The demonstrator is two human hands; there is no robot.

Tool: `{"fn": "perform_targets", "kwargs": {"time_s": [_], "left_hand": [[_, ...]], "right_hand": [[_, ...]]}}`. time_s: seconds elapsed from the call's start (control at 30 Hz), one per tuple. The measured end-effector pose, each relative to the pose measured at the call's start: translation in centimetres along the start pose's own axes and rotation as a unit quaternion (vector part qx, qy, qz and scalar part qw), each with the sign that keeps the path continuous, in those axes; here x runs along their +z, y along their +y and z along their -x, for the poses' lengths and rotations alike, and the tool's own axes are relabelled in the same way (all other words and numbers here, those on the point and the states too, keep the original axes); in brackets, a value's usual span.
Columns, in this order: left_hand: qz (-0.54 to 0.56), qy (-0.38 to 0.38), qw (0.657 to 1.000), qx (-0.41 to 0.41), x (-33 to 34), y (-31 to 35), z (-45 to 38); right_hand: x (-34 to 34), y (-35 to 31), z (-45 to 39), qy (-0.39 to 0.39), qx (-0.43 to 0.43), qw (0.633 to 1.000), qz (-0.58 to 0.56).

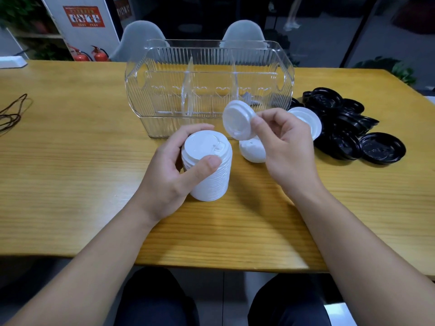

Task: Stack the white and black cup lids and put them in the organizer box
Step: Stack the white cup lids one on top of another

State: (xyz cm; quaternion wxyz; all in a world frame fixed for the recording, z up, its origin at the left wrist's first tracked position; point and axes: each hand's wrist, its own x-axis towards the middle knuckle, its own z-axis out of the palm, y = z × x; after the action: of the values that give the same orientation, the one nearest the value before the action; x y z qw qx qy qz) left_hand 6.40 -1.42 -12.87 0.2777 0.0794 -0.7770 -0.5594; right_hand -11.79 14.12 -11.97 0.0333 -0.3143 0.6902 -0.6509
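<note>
A tall stack of white lids [207,165] stands on the wooden table [70,172], and my left hand [169,170] grips it round its side, thumb near the top. My right hand [282,144] pinches a single white lid [237,121], tilted on edge, just right of and above the stack. Two more white lids lie loose: one [251,150] under my right hand, another [306,118] behind it. A heap of black lids [348,128] lies at the right. The clear ribbed organizer box [207,67], with dividers, stands behind the hands.
A dark cord [11,114] lies at the table's left edge. A white object [11,62] sits at the far left corner. Two grey chairs [141,36] stand behind the table, with fire extinguishers [94,55] beyond.
</note>
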Motion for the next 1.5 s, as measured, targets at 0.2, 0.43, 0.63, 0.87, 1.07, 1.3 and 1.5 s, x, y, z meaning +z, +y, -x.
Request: {"fn": "perform_targets", "kwargs": {"time_s": [0.2, 0.43, 0.63, 0.87, 1.07, 1.3, 1.5], "left_hand": [[-0.010, 0.008, 1.000, 0.012, 0.4, -0.3, 0.2], [-0.059, 0.010, 0.997, 0.053, 0.8, -0.4, 0.4], [-0.098, 0.018, 0.989, 0.105, 0.9, 0.2, 0.6], [-0.111, 0.016, 0.989, 0.098, 1.3, 0.5, 0.6], [-0.060, 0.042, 0.994, 0.084, 1.3, 0.5, 0.6], [-0.048, 0.039, 0.997, 0.056, 1.3, 0.4, 0.4], [-0.031, 0.026, 0.999, 0.006, 1.4, 0.5, 0.6]], "right_hand": [[-1.0, -1.0, -0.3, -0.004, 0.079, 0.978, -0.194], [-1.2, -1.9, -0.3, -0.109, 0.186, 0.911, -0.351], [-0.4, -2.1, 0.5, -0.150, 0.180, 0.917, -0.323], [0.1, -1.9, 1.2, -0.111, 0.126, 0.957, -0.236], [-0.1, -2.7, 2.0, -0.106, -0.032, 0.992, -0.066], [0.3, -3.0, 3.2, -0.168, -0.142, 0.974, 0.061], [0.4, -2.6, 3.1, -0.166, -0.134, 0.976, 0.051]]}}
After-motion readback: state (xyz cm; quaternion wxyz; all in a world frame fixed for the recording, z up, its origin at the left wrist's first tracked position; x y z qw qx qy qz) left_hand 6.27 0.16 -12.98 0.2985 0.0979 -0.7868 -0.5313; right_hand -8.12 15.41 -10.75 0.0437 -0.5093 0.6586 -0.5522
